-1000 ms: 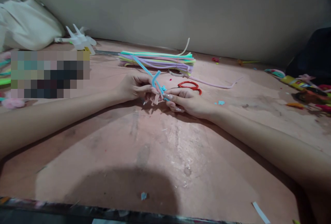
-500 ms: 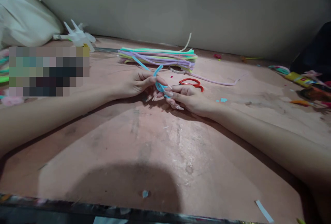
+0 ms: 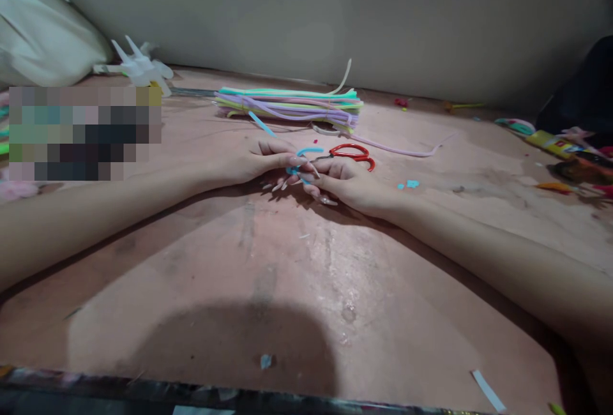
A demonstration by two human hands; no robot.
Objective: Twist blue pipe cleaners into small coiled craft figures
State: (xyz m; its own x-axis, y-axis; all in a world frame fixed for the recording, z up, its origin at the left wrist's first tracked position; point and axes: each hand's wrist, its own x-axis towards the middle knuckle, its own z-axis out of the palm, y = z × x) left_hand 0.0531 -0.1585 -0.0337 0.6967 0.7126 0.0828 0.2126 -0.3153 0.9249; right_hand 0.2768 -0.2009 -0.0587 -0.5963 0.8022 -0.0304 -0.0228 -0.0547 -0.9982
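One blue stem-end (image 3: 313, 150) lower vs b4

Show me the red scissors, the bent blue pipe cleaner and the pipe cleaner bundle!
Red-handled scissors (image 3: 349, 157): head view, lower edge of the handle loop.
Blue pipe cleaner (image 3: 311, 150): head view, its curved upper part.
Pipe cleaner bundle (image 3: 290, 107): head view, middle of its stems.

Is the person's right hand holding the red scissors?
No, the red scissors lie on the table beyond the right hand, which pinches a blue pipe cleaner.
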